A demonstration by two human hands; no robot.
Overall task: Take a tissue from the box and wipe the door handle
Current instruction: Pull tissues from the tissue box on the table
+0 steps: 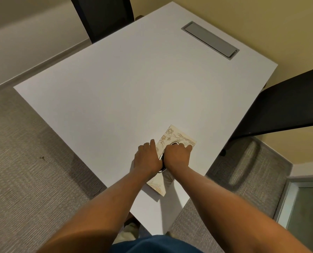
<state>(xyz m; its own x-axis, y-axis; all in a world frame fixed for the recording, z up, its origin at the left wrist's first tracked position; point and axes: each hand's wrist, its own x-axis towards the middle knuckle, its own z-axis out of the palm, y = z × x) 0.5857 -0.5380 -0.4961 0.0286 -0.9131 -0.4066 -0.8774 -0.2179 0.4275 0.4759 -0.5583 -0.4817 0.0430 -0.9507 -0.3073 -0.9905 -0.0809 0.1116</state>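
A cream tissue box with a floral pattern lies near the front right corner of the white table. Its top has an oval opening with a shiny metal rim. My left hand lies against the box's left side and holds it steady, fingers pointing away from me. My right hand covers the opening with its fingers curled down onto it. No tissue shows, and what the right fingers hold is hidden. No door handle is in view.
A grey cable flap is set into the table's far right. One black chair stands behind the table and another at its right. A glass panel is at the lower right. Grey carpet surrounds the table.
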